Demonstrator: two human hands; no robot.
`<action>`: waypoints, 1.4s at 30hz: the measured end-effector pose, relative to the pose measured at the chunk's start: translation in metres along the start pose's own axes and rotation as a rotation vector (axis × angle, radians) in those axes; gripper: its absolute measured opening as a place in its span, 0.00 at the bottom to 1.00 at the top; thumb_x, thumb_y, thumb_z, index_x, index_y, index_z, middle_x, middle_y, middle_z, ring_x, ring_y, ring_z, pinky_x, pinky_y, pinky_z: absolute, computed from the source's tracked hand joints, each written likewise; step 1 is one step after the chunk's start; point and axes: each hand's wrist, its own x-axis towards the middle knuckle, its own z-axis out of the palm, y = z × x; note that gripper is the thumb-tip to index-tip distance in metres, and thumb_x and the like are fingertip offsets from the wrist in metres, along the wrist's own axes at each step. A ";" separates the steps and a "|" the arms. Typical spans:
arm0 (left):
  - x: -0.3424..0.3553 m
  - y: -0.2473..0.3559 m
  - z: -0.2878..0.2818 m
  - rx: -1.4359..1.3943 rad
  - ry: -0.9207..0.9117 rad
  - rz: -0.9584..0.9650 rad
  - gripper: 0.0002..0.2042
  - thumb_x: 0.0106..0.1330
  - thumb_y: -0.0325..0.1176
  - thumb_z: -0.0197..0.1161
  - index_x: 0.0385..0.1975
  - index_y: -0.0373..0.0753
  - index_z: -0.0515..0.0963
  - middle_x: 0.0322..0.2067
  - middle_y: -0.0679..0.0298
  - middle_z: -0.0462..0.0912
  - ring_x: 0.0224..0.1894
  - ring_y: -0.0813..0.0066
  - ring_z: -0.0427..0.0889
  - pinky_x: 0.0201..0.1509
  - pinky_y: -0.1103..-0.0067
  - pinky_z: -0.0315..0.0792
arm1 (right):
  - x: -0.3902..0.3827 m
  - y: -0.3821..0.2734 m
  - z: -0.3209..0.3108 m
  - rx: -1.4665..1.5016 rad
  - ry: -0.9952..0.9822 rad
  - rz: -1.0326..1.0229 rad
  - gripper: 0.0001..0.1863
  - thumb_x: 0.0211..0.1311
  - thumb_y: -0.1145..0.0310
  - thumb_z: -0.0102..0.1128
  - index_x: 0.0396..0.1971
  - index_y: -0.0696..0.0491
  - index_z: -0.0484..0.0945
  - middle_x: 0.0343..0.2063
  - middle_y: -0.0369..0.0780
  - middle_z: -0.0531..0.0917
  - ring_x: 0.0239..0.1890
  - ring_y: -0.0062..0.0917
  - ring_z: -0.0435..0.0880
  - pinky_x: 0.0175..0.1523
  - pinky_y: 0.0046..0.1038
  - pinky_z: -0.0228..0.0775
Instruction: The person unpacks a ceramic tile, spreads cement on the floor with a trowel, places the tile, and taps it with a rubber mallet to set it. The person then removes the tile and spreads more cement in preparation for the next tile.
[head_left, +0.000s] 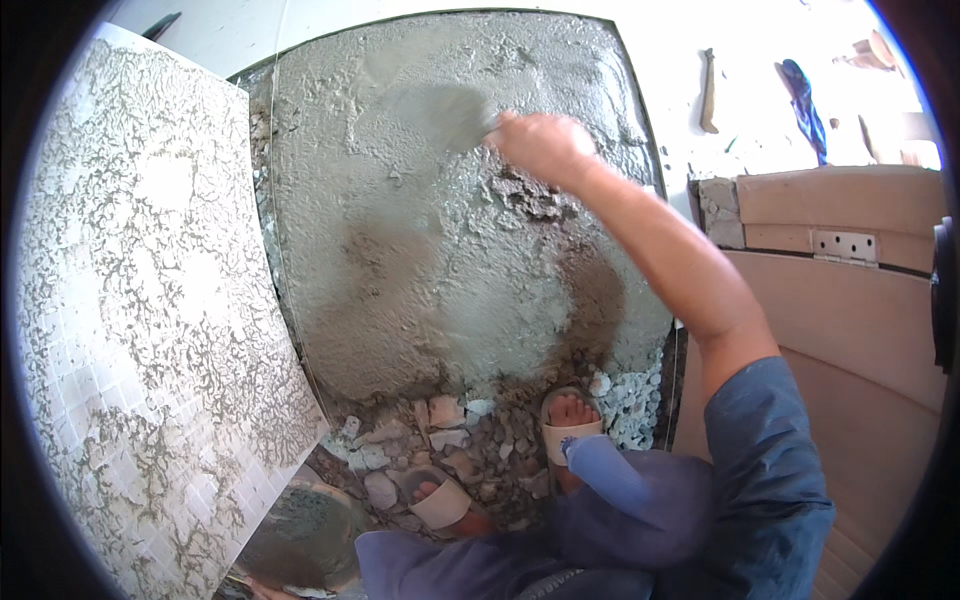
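Observation:
My right hand is closed around the handle of a trowel, reaching over the far half of a wet grey mortar bed. The trowel's blade is smeared by motion and lies low against the mortar. At the lower left edge only a sliver of my left hand shows, beside the near rim of a round basin with grey mortar in it. The fingers of that hand are mostly cut off by the picture's edge. Darker, rougher patches mark the mortar near its middle and right side.
Broken stones lie under my sandalled feet at the mortar's near edge. On the left is a large mortar-streaked tile, with a thin string beside it. A brown hinged panel stands right; a blue object lies behind it.

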 end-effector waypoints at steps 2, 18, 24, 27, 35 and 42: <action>0.001 -0.009 -0.006 -0.019 0.024 -0.043 0.21 0.74 0.42 0.50 0.18 0.38 0.64 0.19 0.63 0.62 0.23 0.69 0.61 0.31 0.69 0.62 | 0.010 0.051 0.024 -0.011 -0.020 0.241 0.14 0.70 0.70 0.48 0.52 0.45 0.76 0.35 0.39 0.79 0.24 0.19 0.81 0.22 0.18 0.79; 0.023 -0.017 0.006 0.237 -0.036 -0.177 0.24 0.70 0.48 0.57 0.52 0.32 0.78 0.43 0.58 0.83 0.43 0.73 0.80 0.47 0.78 0.73 | -0.208 -0.080 -0.062 0.663 -0.141 0.047 0.18 0.65 0.57 0.50 0.36 0.60 0.75 0.25 0.53 0.80 0.35 0.47 0.82 0.43 0.44 0.71; 0.027 0.020 0.040 0.375 -0.045 -0.112 0.26 0.67 0.51 0.58 0.44 0.28 0.81 0.34 0.55 0.84 0.37 0.71 0.79 0.45 0.74 0.72 | -0.204 -0.257 -0.162 0.524 -0.071 -0.690 0.16 0.64 0.61 0.49 0.36 0.60 0.74 0.26 0.51 0.82 0.35 0.47 0.83 0.43 0.43 0.74; 0.017 0.041 0.048 0.405 -0.080 -0.008 0.26 0.67 0.51 0.59 0.39 0.26 0.81 0.28 0.62 0.81 0.32 0.76 0.73 0.40 0.77 0.70 | -0.176 -0.351 -0.189 0.278 -0.075 -0.788 0.15 0.64 0.65 0.48 0.37 0.63 0.75 0.28 0.49 0.84 0.33 0.43 0.85 0.39 0.40 0.77; 0.012 0.046 0.046 0.220 -0.192 0.092 0.22 0.66 0.49 0.60 0.41 0.30 0.82 0.27 0.57 0.83 0.32 0.75 0.78 0.40 0.76 0.72 | -0.194 -0.511 -0.191 -0.145 0.089 -0.921 0.29 0.62 0.75 0.55 0.63 0.66 0.60 0.59 0.53 0.71 0.49 0.32 0.83 0.46 0.28 0.79; 0.019 0.035 0.040 0.155 -0.229 0.105 0.21 0.67 0.48 0.60 0.42 0.32 0.82 0.25 0.61 0.82 0.30 0.79 0.76 0.38 0.78 0.71 | -0.195 -0.484 -0.188 -0.276 -0.085 -1.003 0.27 0.64 0.73 0.52 0.63 0.65 0.61 0.54 0.52 0.76 0.48 0.32 0.84 0.46 0.30 0.79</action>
